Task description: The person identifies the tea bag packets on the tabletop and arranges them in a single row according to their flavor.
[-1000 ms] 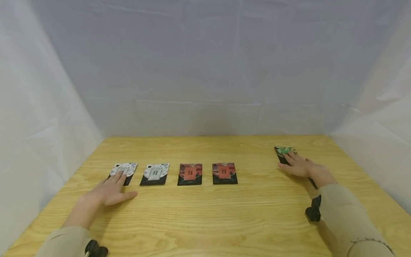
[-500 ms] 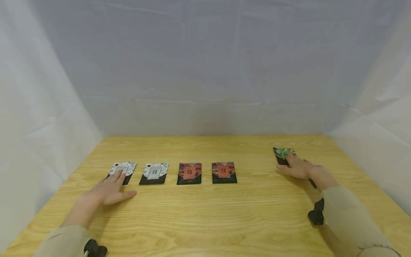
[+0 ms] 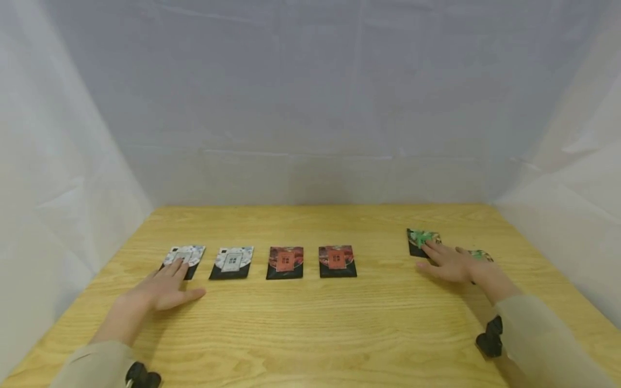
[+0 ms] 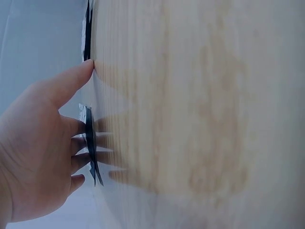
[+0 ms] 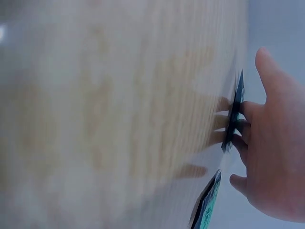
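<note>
Straight fingers of my left hand rest on the leftmost white-and-black packet, thumb spread to the right. In the left wrist view, that packet shows edge-on under the fingertips. At the right, my right hand lays extended fingers on a green-and-black packet, covering its lower right part. The right wrist view shows the same packet under the fingertips, thumb held off it. A second green packet lies just right of this hand, partly hidden behind the hand and wrist.
Between the hands, a second white packet and two red-and-black packets, the left red packet and the right red packet, lie in a row on the wooden table. White sheeting encloses the back and sides.
My right hand and the green packet under its fingers have slid slightly left and nearer. More of the second green packet shows beside the wrist. The left hand stays in place.
</note>
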### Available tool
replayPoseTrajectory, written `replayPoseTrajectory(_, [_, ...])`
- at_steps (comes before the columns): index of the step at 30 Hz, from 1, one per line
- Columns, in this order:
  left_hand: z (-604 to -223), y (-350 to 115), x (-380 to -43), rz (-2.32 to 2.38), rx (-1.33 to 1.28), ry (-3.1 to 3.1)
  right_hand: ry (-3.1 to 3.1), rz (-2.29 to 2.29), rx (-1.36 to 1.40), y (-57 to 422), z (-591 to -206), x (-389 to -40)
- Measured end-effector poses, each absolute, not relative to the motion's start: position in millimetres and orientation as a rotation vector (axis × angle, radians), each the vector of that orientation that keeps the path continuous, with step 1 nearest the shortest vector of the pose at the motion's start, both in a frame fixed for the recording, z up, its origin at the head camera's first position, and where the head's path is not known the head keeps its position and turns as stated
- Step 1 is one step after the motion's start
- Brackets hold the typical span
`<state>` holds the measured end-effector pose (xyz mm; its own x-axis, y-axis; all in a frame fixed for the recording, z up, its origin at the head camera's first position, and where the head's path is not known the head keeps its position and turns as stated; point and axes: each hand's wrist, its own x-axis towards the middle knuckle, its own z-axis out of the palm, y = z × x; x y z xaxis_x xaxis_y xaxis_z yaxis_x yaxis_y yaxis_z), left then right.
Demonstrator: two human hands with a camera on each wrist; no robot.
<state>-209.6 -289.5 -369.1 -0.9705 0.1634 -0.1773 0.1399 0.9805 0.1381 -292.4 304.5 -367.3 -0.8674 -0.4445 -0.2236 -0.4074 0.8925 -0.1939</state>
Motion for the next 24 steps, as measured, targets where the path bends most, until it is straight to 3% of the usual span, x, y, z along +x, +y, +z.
replayPoseTrajectory(24, [-368.9,-288.4,-209.2,0.173,0.219,2.944,2.830,-0.101,-0.872,286.0,-367.1,-259.6])
